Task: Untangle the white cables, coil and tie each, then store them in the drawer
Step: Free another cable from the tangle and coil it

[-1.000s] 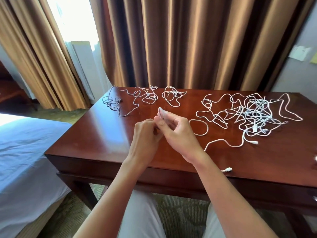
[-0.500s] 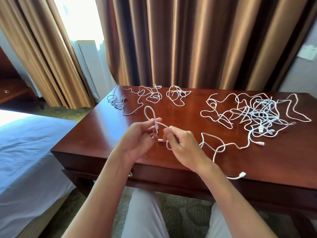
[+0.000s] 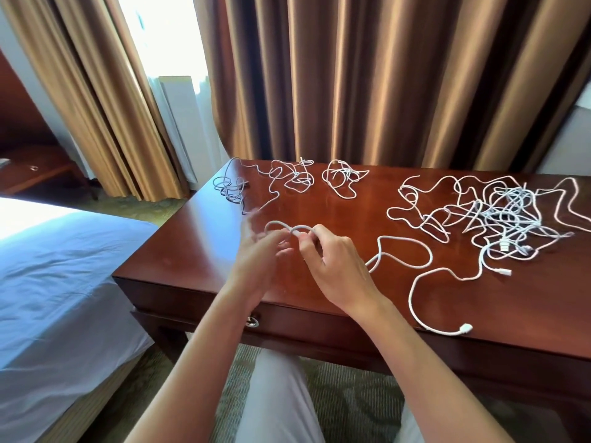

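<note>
Both hands hover over the table (image 3: 192, 251): the right hand (image 3: 335, 266) pinches a white cable (image 3: 415, 273); the blurred left hand (image 3: 259, 257) touches its loop, grip unclear. A tangled pile (image 3: 499, 212) lies right.

We see from one head-worn wide-angle camera, looking forward and down; the bench (image 3: 198, 251) lies close below us, curtains (image 3: 367, 78) beyond.
</note>
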Available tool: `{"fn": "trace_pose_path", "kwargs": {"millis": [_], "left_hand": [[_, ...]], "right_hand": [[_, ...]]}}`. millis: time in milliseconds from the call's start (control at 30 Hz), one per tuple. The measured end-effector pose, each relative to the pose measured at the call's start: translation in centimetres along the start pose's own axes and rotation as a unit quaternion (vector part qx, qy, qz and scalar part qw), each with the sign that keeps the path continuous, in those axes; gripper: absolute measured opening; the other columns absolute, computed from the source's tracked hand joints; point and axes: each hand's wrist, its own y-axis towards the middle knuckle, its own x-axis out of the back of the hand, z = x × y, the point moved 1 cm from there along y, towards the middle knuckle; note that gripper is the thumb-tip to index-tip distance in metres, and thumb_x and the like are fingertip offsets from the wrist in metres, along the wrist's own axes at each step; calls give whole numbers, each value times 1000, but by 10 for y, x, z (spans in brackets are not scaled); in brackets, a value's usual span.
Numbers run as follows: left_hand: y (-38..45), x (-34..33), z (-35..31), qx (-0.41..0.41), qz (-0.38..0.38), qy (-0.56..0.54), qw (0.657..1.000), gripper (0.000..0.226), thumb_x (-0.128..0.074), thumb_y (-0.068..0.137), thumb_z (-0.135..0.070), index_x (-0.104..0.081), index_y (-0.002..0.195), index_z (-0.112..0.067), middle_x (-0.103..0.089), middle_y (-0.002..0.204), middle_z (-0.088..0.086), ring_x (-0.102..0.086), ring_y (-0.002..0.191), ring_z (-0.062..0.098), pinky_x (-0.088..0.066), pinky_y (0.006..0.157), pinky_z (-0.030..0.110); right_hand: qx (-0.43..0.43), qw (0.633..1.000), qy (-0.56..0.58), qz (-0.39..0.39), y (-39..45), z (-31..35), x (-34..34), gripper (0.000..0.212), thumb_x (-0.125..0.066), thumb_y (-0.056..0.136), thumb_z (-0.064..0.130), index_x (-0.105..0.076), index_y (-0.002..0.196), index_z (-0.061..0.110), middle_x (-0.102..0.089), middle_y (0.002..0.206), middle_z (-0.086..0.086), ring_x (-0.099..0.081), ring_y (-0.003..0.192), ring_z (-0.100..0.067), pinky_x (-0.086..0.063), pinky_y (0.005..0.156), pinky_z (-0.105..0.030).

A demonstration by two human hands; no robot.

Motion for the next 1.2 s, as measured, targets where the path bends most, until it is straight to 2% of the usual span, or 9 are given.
{"fn": "trace_pose_path", "kwargs": {"millis": [33,100,167,367,500,667,833,1000,1200], "left_hand": [[0,5,3,-121,-43,153,980,43,-59,93,-3,-56,123,-33,-57,113,-1,-62,90,-5,-47,88,14],[0,13,7,-351,-40,423,834,42,-52,96,-13,-58,130,-36,-52,129,-7,-53,113,-6,-29,105,15],[5,20,13,-380,73,490,781,36,-42,99,-14,-66,122,-26,-66,113,-7,-60,107,10,-34,108,34],[1,15,0,-190,188,303,915,36,-39,96,-19,-71,109,-6,-72,95,20,-66,92,38,-52,88,48],[4,21,-4,-187,215,351,892,26,-54,97,-20,-75,104,-6,-76,90,7,-65,81,8,-54,82,35],[8,30,-5,-209,190,435,855,16,-69,84,-29,-80,86,-19,-67,72,2,-53,66,8,-52,67,40],[-7,20,-14,-163,185,216,945,26,-66,90,5,-79,85,-16,-70,69,2,-60,63,11,-50,62,23],[-11,19,-5,-137,121,58,981,11,-74,80,1,-75,87,-7,-75,84,14,-69,80,27,-58,79,38],[-21,18,-1,-54,145,-99,983,15,-71,77,6,-68,91,1,-75,83,14,-74,83,22,-60,79,28]], "right_hand": [[-12,1000,-2,19,2,-1,0,36,-41,104,46,-52,82,20,-52,61,8,-49,60,-21,-37,58,-36],[-23,998,-20,55,6,-2,1,35,-39,104,49,-52,84,23,-55,64,7,-53,64,-23,-39,60,-37],[-23,996,-40,80,9,-2,5,37,-36,104,51,-54,88,23,-63,72,1,-62,73,-29,-48,64,-43],[-10,995,-39,94,14,0,12,30,-40,105,49,-56,90,29,-58,68,11,-64,75,-28,-47,64,-40],[-12,993,-43,111,15,-2,15,30,-46,103,49,-58,84,28,-59,68,11,-58,69,-20,-43,62,-37],[23,991,-26,131,19,0,18,31,-61,98,44,-64,79,19,-56,62,12,-52,58,-8,-44,58,-32],[10,993,116,26,13,10,12,31,-68,93,44,-58,90,16,-62,62,7,-59,56,-4,-43,55,-18],[-32,986,126,102,-3,10,0,42,-50,95,60,-62,91,19,-64,71,6,-61,65,-13,-48,65,-35],[-56,978,201,18,-16,15,-4,61,-58,90,60,-61,76,0,-40,57,9,-32,53,-4,-28,50,-29]]}}
